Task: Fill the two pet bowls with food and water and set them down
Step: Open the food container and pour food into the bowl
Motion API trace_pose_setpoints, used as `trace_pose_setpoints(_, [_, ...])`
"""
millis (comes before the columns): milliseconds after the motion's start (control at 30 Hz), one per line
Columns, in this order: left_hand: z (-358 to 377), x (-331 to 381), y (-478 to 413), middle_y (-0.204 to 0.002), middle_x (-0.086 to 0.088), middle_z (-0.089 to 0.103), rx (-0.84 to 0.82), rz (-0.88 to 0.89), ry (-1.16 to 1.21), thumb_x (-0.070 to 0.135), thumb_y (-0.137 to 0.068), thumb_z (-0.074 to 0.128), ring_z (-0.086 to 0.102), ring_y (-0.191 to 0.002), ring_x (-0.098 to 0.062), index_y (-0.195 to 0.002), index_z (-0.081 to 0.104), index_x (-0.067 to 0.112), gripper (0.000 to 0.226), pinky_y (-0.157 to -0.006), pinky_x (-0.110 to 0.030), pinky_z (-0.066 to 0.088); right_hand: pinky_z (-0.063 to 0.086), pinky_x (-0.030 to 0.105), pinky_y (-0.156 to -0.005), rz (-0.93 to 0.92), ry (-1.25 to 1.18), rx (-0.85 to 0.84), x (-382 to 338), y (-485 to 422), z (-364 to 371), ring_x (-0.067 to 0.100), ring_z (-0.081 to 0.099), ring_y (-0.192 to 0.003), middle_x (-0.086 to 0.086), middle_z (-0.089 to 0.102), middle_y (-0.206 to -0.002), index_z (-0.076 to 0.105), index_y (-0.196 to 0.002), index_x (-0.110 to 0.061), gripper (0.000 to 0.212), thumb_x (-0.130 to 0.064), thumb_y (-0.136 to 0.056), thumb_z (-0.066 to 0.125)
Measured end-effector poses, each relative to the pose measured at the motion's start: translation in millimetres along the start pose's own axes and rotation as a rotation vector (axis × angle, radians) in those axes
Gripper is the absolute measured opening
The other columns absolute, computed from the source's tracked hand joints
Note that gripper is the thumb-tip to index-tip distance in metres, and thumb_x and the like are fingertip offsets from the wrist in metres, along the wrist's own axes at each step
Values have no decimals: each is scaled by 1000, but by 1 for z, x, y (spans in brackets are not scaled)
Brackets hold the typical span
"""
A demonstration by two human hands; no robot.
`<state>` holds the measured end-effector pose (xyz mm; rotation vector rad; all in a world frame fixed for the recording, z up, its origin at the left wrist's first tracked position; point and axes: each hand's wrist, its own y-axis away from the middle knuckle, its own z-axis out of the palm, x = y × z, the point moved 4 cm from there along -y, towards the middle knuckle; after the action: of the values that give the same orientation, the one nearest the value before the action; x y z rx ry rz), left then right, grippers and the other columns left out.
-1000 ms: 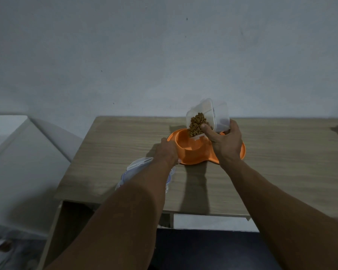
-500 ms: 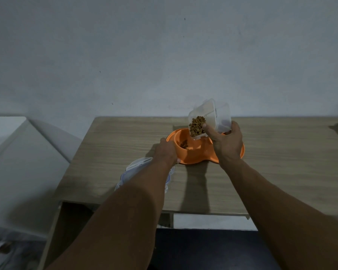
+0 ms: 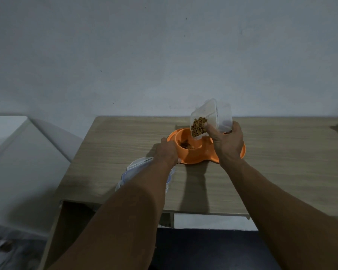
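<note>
An orange double pet bowl (image 3: 195,155) sits on the wooden table (image 3: 281,162). My right hand (image 3: 227,143) grips a clear plastic container (image 3: 213,115), tilted toward the left bowl, with brown kibble (image 3: 198,126) heaped at its lower lip. Some kibble (image 3: 185,145) lies in the left bowl. My left hand (image 3: 168,151) holds the bowl's left rim, fingers curled over the edge. The right bowl is mostly hidden behind my right hand.
A clear container lid (image 3: 137,168) with clip tabs lies on the table under my left forearm. The table's front edge (image 3: 203,212) runs near me, a white surface (image 3: 4,129) stands to the left, and a grey wall is behind.
Kibble has fallen from the tilted container into the left bowl, which held none a second ago. The container has tipped slightly further. My left hand stays on the rim.
</note>
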<state>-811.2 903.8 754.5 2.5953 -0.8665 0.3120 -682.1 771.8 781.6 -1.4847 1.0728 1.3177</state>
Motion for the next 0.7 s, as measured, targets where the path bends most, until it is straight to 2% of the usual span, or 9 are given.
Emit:
trace_pose_setpoints(67, [1, 0, -1, -133, -9, 42, 5, 5, 3, 30, -79, 79, 52, -119, -27, -133, 52, 10, 64, -95, -37, 46, 58, 31, -76, 41, -43, 18, -1, 0, 0, 11, 67, -86, -5, 68, -96, 58, -100, -24, 53, -46, -61, 87])
trace_pose_setpoints(167, [0, 0, -1, -134, -9, 42, 6, 4, 10, 30, -79, 79, 52, -121, -28, -134, 51, 10, 64, -95, -38, 46, 49, 15, -62, 29, -23, 0, -5, 1, 2, -2, 60, -76, -11, 64, -89, 56, -102, -21, 47, -35, -69, 87])
trace_pose_setpoints(233, [0, 0, -1, -133, -9, 42, 12, 12, 4, 31, -79, 79, 52, -119, -27, -133, 53, 10, 63, -95, -37, 46, 47, 12, -59, 26, -30, 4, -5, 0, 1, -3, 60, -74, -13, 63, -86, 56, -101, -21, 45, -33, -70, 86])
trace_pose_setpoints(467, [1, 0, -1, -131, -10, 43, 17, 22, -3, 30, -79, 79, 54, -115, -27, -129, 56, 9, 59, -90, -36, 47, 55, 26, -72, 32, -23, 4, -1, 1, 0, 5, 64, -81, -8, 66, -91, 56, -99, -24, 46, -37, -67, 88])
trace_pose_setpoints(633, [1, 0, -2, -131, -9, 43, 22, 33, 7, 29, -79, 79, 54, -116, -27, -130, 54, 10, 60, -92, -36, 47, 52, 22, -70, 5, 12, -12, -5, 1, 1, 0, 60, -77, -14, 62, -85, 55, -97, -24, 45, -36, -68, 87])
trace_pose_setpoints(700, [2, 0, -2, -132, -9, 43, 20, 31, 10, 29, -79, 78, 54, -117, -27, -131, 53, 9, 61, -92, -36, 47, 53, 25, -72, 15, -2, -2, -2, -1, 0, 2, 61, -78, -12, 63, -86, 56, -98, -23, 47, -39, -67, 87])
